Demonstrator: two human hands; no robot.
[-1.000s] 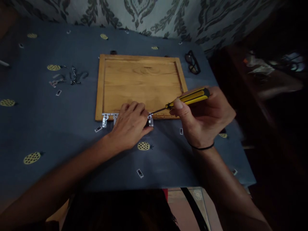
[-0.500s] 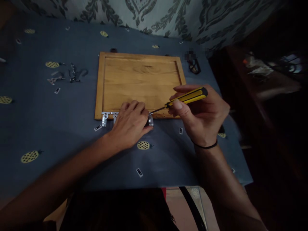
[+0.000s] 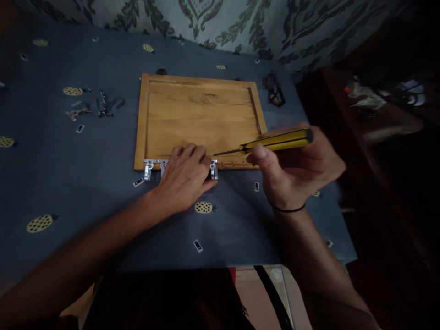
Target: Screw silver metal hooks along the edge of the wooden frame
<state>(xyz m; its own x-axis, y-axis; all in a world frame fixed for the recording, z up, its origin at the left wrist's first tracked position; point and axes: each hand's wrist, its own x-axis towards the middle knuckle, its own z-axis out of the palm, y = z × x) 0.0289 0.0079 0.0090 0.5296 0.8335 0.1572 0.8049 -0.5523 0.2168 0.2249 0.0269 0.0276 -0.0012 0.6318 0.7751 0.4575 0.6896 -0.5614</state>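
Note:
A wooden framed panel (image 3: pixel 201 117) lies flat on a blue cloth (image 3: pixel 85 183). A metal hook rail (image 3: pixel 151 166) sits along its near edge. My left hand (image 3: pixel 185 176) rests curled over the middle of that rail, covering part of it. My right hand (image 3: pixel 295 167) grips a yellow and black screwdriver (image 3: pixel 271 143), held almost level. Its tip hovers just above and to the right of the rail's right end hook (image 3: pixel 214 169), not touching it.
Small metal parts and clips (image 3: pixel 92 107) lie scattered at the left of the cloth. A pair of glasses (image 3: pixel 275 94) sits beyond the panel's right corner. A patterned curtain (image 3: pixel 206 20) hangs behind. Dark furniture (image 3: pixel 378 114) stands to the right.
My right hand has drawn the screwdriver back to the right and levelled it, lifting its tip off the rail's right end. My left hand stays on the rail.

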